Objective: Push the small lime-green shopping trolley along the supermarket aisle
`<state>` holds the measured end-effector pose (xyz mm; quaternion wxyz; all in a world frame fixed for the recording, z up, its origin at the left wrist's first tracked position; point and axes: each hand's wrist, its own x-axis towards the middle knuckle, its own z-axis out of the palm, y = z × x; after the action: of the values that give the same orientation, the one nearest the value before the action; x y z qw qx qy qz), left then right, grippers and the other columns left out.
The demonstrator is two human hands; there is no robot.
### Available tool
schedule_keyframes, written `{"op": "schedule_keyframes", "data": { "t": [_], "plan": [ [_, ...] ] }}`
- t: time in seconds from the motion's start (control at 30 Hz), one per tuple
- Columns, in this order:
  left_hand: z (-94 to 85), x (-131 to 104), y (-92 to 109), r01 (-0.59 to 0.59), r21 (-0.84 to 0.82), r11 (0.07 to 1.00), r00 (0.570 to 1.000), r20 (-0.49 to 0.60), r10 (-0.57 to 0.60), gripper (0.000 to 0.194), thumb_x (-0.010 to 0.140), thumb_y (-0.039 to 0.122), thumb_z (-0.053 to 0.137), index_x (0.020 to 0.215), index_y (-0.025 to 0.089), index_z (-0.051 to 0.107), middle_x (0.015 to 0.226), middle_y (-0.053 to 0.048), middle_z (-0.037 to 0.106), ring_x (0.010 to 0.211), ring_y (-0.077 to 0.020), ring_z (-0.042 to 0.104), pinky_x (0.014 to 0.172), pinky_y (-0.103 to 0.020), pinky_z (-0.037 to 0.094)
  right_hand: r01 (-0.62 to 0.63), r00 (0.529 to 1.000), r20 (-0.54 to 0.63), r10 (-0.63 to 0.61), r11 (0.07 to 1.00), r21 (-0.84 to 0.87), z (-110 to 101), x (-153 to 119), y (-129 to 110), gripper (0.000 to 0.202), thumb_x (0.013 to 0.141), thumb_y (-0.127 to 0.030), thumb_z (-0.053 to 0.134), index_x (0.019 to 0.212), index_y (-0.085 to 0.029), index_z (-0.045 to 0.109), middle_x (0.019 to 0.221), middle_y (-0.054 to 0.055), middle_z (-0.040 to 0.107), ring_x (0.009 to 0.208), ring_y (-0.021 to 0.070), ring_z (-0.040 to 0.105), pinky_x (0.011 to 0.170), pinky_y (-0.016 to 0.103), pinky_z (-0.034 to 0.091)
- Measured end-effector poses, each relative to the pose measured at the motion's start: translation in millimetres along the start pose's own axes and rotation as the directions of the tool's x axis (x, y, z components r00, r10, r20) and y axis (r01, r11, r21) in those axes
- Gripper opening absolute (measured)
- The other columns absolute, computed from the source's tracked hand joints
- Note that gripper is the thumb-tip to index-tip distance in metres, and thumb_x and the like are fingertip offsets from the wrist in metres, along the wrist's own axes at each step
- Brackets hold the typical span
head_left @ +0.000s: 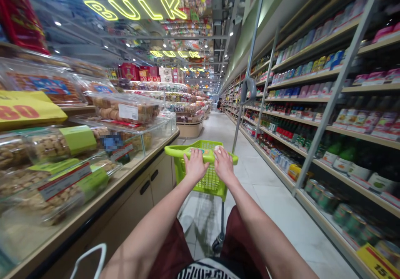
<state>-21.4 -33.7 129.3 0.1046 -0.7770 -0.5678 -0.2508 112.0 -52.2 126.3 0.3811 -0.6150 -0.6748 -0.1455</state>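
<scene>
A lime-green shopping cart point(211, 179) with a lattice basket stands in front of me at the middle of the head view. On the left part of its handlebar rests my left hand point(196, 165), its fingers laid over the bar. My right hand point(223, 164) is wrapped over the bar just to the right, and a small white thing, too small to name, shows at its fingertips. Both palms hide parts of the handle. One dark caster wheel point(218, 243) shows below the basket.
Left, a counter point(162, 145) bears clear boxes of snacks point(128, 108) and price signs. Right, long shelves point(346, 133) hold cans and bottles, with a ladder-like metal pole point(237, 131) before them. A person point(219, 104) is far down the aisle point(215, 124).
</scene>
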Motion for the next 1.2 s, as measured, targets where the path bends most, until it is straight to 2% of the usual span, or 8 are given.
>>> {"op": "schedule_keyframes", "data": {
  "t": [0.1, 0.2, 0.43, 0.6, 0.73, 0.87, 1.03, 1.2],
  "plan": [
    [-3.3, -2, -11, 0.004, 0.000, 1.000, 1.000, 0.004, -0.004, 0.060, 0.079, 0.037, 0.044, 0.133, 0.015, 0.032, 0.144, -0.013, 0.026, 0.133, -0.0278, 0.018, 0.105, -0.057, 0.012, -0.107, 0.994, -0.043, 0.105, 0.993, -0.057, -8, 1, 20, 0.041, 0.078, -0.013, 0.041, 0.115, -0.019, 0.054, 0.128, 0.010, 0.048, 0.119, 0.0237, 0.039, 0.097, 0.042, 0.030],
    [-3.6, -3, -16, 0.006, 0.012, 1.000, 1.000, 0.014, -0.006, 0.057, 0.078, 0.032, 0.044, 0.132, 0.019, 0.033, 0.144, -0.012, 0.026, 0.134, -0.0265, 0.017, 0.105, -0.056, 0.011, -0.176, 0.978, -0.126, 0.167, 0.982, -0.064, -9, 2, 29, 0.039, 0.078, -0.013, 0.041, 0.115, -0.017, 0.055, 0.127, 0.013, 0.048, 0.119, 0.0247, 0.039, 0.097, 0.043, 0.030],
    [1.7, -5, -12, -0.002, -0.009, 1.000, 1.000, -0.003, 0.002, 0.060, 0.078, 0.033, 0.045, 0.134, 0.018, 0.030, 0.144, -0.011, 0.027, 0.133, -0.0264, 0.017, 0.105, -0.057, 0.012, 0.033, 0.990, -0.135, -0.039, 0.998, -0.051, 11, -4, 11, 0.042, 0.076, -0.011, 0.040, 0.116, -0.013, 0.054, 0.131, 0.012, 0.045, 0.126, 0.0226, 0.032, 0.101, 0.040, 0.028],
    [-0.6, -6, -23, 0.018, -0.020, 1.000, 1.000, -0.010, -0.018, 0.061, 0.077, 0.031, 0.046, 0.134, 0.018, 0.030, 0.143, -0.011, 0.029, 0.133, -0.0261, 0.020, 0.105, -0.057, 0.010, -0.068, 0.985, -0.165, 0.050, 0.992, -0.103, 2, -8, 30, 0.040, 0.080, -0.013, 0.038, 0.116, -0.016, 0.054, 0.129, 0.011, 0.048, 0.122, 0.0223, 0.038, 0.099, 0.041, 0.029],
    [1.6, -6, -21, 0.027, -0.018, 0.999, 1.000, -0.015, -0.028, 0.064, 0.076, 0.031, 0.048, 0.135, 0.017, 0.029, 0.143, -0.012, 0.027, 0.133, -0.0269, 0.019, 0.105, -0.057, 0.011, -0.160, 0.970, -0.202, 0.135, 0.981, -0.113, -3, -10, 35, 0.041, 0.081, -0.018, 0.039, 0.120, -0.013, 0.050, 0.131, 0.013, 0.045, 0.123, 0.0257, 0.036, 0.099, 0.045, 0.027],
    [4.9, -6, -15, 0.041, -0.016, 0.999, 0.999, -0.006, -0.041, 0.065, 0.075, 0.031, 0.048, 0.136, 0.016, 0.028, 0.144, -0.012, 0.026, 0.133, -0.0274, 0.018, 0.105, -0.057, 0.012, -0.117, 0.978, -0.183, 0.100, 0.990, -0.084, 5, -12, 21, 0.047, 0.077, -0.013, 0.040, 0.123, -0.011, 0.047, 0.133, 0.015, 0.043, 0.124, 0.0241, 0.036, 0.100, 0.042, 0.027],
    [4.5, -7, -15, 0.046, -0.003, 0.999, 0.999, -0.001, -0.046, 0.067, 0.074, 0.030, 0.049, 0.136, 0.014, 0.027, 0.145, -0.012, 0.024, 0.133, -0.0271, 0.017, 0.105, -0.057, 0.013, -0.026, 0.981, -0.193, 0.014, 0.998, -0.060, 17, -18, 6, 0.047, 0.073, -0.004, 0.038, 0.116, -0.015, 0.054, 0.133, 0.013, 0.043, 0.125, 0.0217, 0.035, 0.101, 0.040, 0.027],
    [2.3, -7, -21, 0.012, 0.000, 1.000, 1.000, 0.006, -0.012, 0.067, 0.074, 0.028, 0.048, 0.136, 0.018, 0.026, 0.144, -0.009, 0.026, 0.134, -0.0249, 0.017, 0.105, -0.057, 0.012, -0.007, 0.977, -0.215, -0.009, 0.997, -0.075, 11, -15, 24, 0.048, 0.073, -0.002, 0.037, 0.115, -0.016, 0.055, 0.131, 0.011, 0.046, 0.124, 0.0216, 0.035, 0.100, 0.042, 0.026]
  ]
}}
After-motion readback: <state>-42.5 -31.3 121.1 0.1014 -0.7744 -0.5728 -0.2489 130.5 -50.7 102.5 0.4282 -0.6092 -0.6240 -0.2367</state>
